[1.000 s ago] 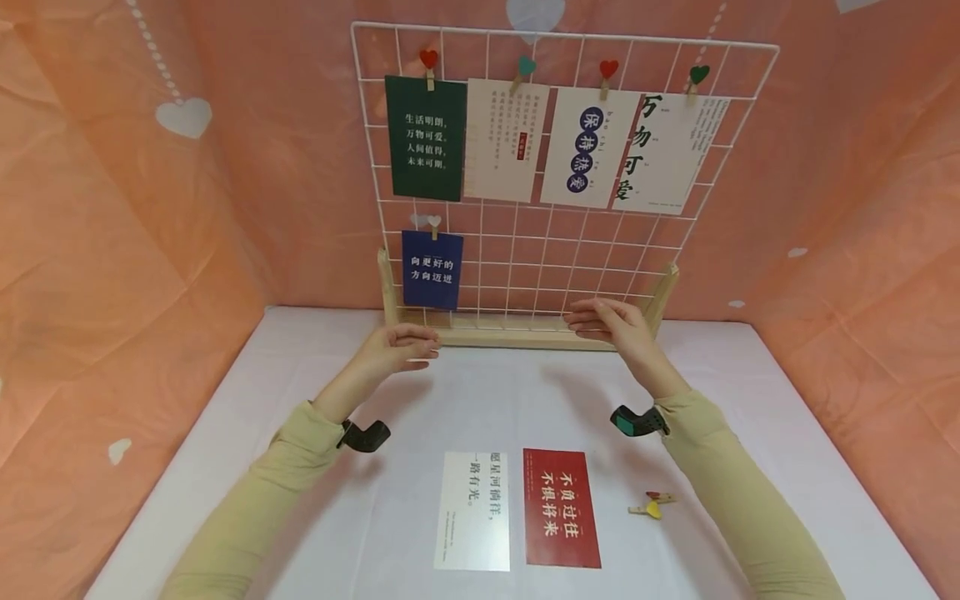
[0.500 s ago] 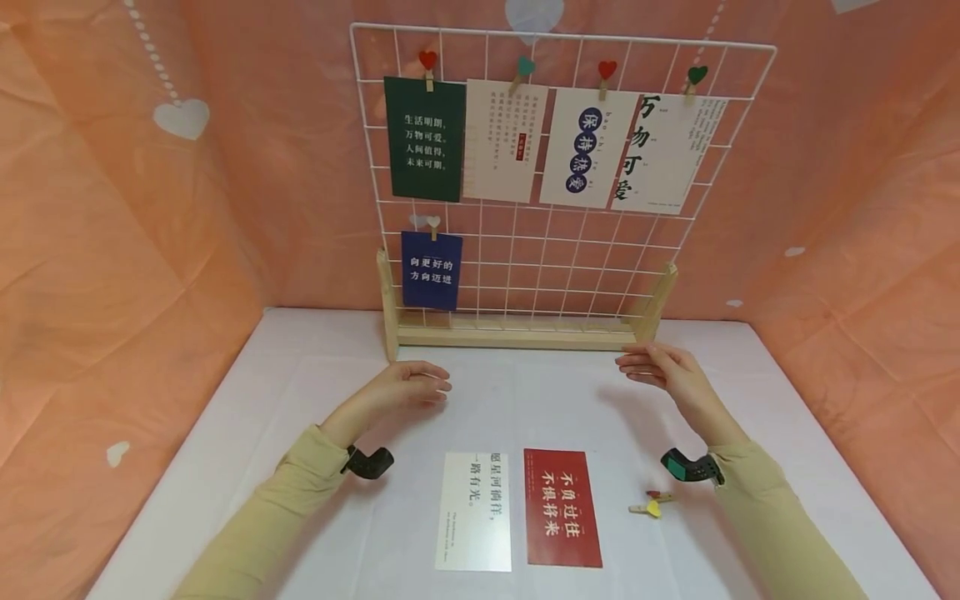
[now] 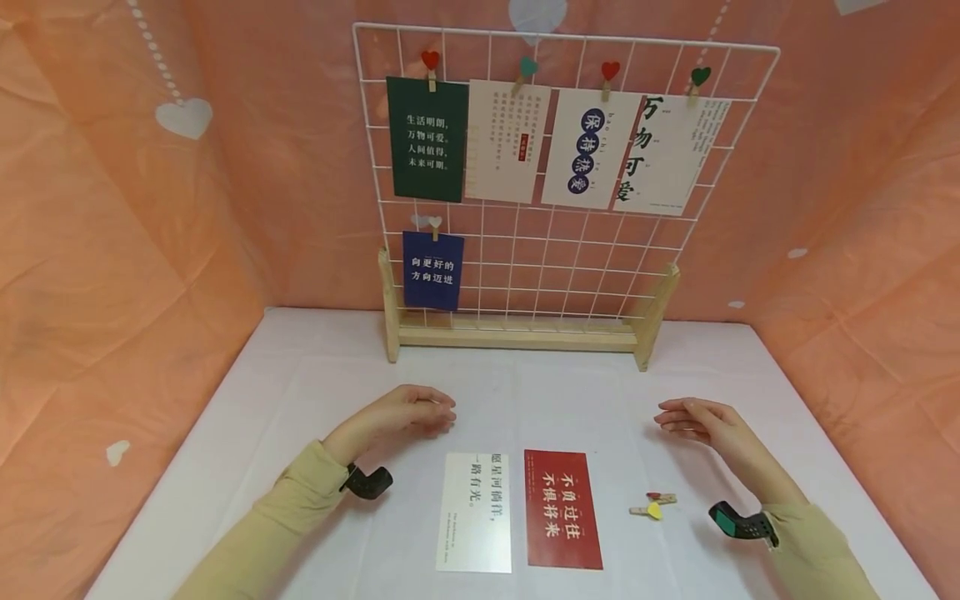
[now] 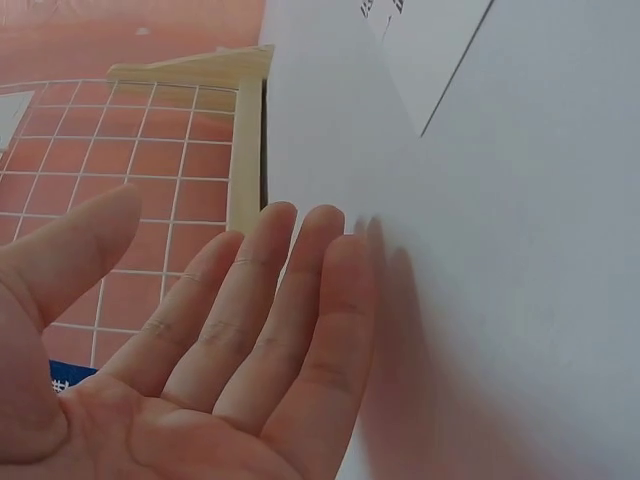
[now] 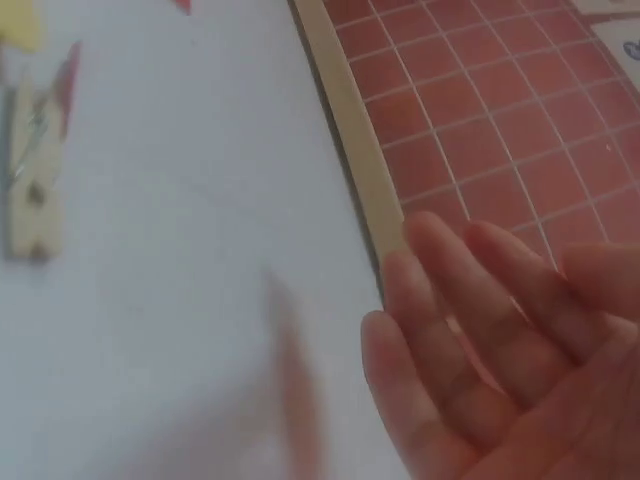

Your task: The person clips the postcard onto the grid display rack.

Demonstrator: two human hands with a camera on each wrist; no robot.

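Observation:
My left hand (image 3: 397, 417) is over the table just behind a white card (image 3: 474, 512) with dark writing; its palm and relaxed fingers hold nothing, as the left wrist view shows. On the other side, my right hand (image 3: 708, 425) hovers with loosely bent fingers, also holding nothing. Closest to it lie two small wooden clothespins, one with a yellow heart (image 3: 654, 511) and one with a red heart (image 3: 663, 498). A red card (image 3: 562, 510) with white writing lies right of the white one. In the right wrist view a clothespin (image 5: 35, 190) shows at the left.
A white wire grid (image 3: 555, 250) stands on a wooden base (image 3: 517, 337) at the back. Several cards hang from it by heart clothespins, among them a dark green card (image 3: 427, 140) and a blue card (image 3: 432, 271). Orange cloth (image 3: 135, 250) encloses the table.
Both hands have drawn back from the grid toward the front of the table. The right hand has also moved outward to the right. Cards and clothespins stay where they were.

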